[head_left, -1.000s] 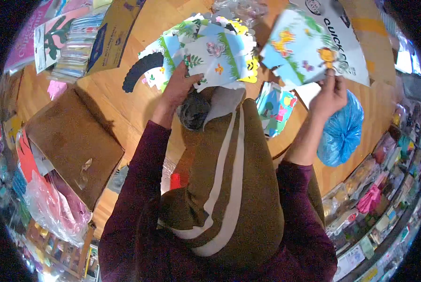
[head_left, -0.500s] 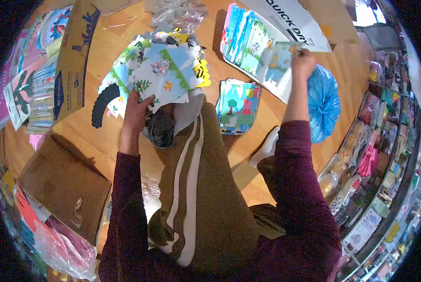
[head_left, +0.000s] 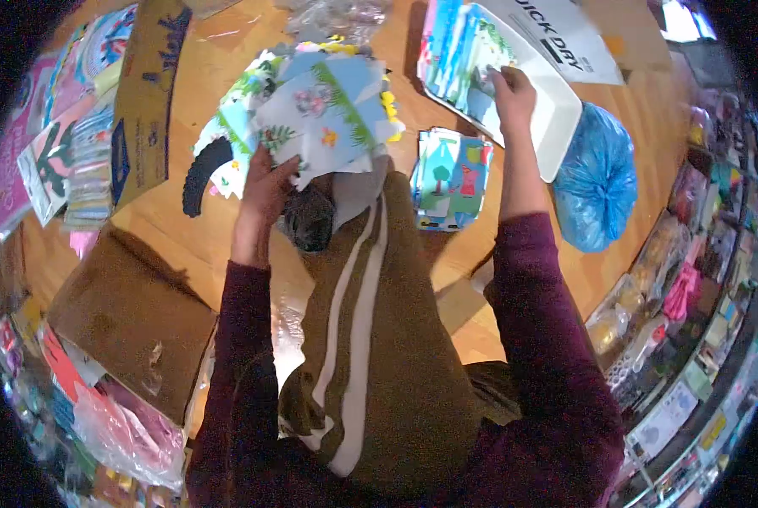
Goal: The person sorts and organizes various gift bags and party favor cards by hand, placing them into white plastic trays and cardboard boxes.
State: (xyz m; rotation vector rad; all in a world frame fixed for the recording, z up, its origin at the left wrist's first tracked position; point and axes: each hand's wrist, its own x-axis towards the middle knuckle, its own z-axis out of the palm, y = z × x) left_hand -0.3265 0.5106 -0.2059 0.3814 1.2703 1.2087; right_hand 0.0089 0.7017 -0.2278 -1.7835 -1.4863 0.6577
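Note:
My left hand [head_left: 269, 184] grips the lower edge of a fanned pile of printed paper cards [head_left: 315, 114], some with scalloped edges, showing grass, leaves and small flowers. A black scalloped strip [head_left: 205, 173] sticks out at the pile's left. At the upper right, my right hand [head_left: 514, 97] reaches into a white tray [head_left: 553, 135], its fingers closed on a printed card [head_left: 482, 102] at the front of a row of upright cards [head_left: 448, 55]. Its fingertips partly cover that card. Between my hands a smaller stack of cards [head_left: 453, 179] with a tree and a red figure lies on the floor.
A blue plastic bag [head_left: 597, 182] sits right of the tray. Cardboard boxes [head_left: 146, 102] with packaged goods stand on the left, another brown box [head_left: 133, 317] nearer me. Clear plastic wrap [head_left: 337, 19] lies at the back. Shelves of packaged items [head_left: 658, 279] line the right.
My right hand has moved up and left along the tray, bringing the card against the upright row; more of the tray's bottom shows. My left hand keeps hold of its pile. The view has shifted slightly.

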